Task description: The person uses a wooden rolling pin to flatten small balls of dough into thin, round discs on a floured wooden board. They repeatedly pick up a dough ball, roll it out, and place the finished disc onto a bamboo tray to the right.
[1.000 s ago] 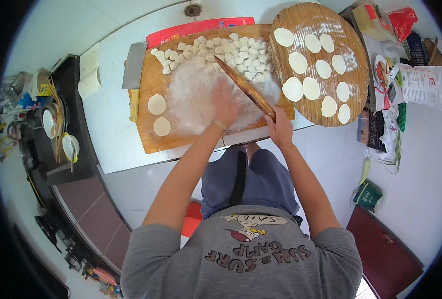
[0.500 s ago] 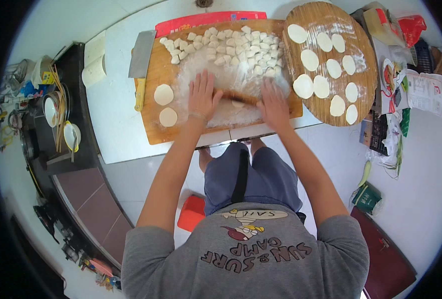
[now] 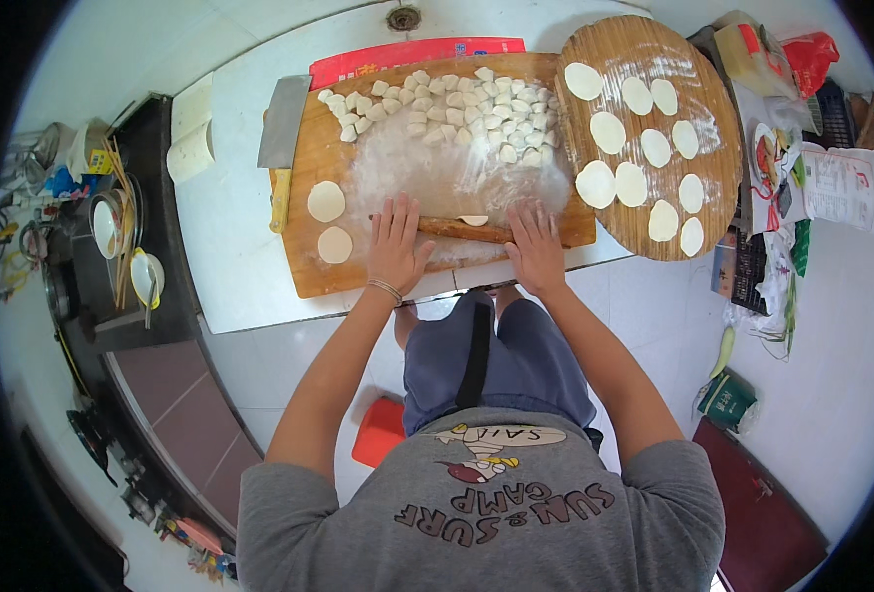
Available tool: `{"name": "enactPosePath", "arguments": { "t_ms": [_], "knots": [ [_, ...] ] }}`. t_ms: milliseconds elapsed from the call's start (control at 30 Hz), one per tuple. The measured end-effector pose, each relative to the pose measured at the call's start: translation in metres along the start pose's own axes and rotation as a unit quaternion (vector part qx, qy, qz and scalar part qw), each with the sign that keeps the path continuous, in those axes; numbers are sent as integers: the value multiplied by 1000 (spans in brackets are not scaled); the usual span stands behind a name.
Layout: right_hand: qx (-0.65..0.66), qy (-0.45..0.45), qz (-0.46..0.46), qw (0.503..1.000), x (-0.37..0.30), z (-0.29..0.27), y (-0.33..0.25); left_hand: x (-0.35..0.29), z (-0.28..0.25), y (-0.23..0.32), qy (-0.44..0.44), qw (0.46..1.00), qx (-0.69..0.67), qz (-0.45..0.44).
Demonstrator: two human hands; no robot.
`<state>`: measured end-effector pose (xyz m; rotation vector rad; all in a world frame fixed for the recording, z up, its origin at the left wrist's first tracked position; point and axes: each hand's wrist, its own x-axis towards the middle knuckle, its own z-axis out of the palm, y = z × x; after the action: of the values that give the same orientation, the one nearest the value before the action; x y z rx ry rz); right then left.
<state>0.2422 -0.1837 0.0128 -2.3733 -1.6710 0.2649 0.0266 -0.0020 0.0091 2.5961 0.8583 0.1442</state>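
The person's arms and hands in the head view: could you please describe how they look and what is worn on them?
Both hands, left hand and right hand, are ungloved. A thin band circles the left wrist; none shows on the right. Short grey sleeves leave the forearms uncovered and match the grey shirt.

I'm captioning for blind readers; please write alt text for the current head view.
A person's left hand and right hand rest open on a rolling pin, dough showing beyond it, on a floured board. Dough lumps cluster at the far side; a round board, right, holds flat dough rounds.
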Motion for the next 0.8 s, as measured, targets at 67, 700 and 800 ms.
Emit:
{"name": "enactPosePath", "arguments": {
  "t_ms": [67,700,800],
  "knots": [
    [-27,53,-9,998,22,-6,-5,12,5,-10,11,1000,3,-7],
    [374,-65,143,914,-5,-4,6,41,42,57,110,988,-88,-62],
    [453,-84,215,861,-8,-9,10,54,28,76,35,996,-58,-66]
  ]
}}
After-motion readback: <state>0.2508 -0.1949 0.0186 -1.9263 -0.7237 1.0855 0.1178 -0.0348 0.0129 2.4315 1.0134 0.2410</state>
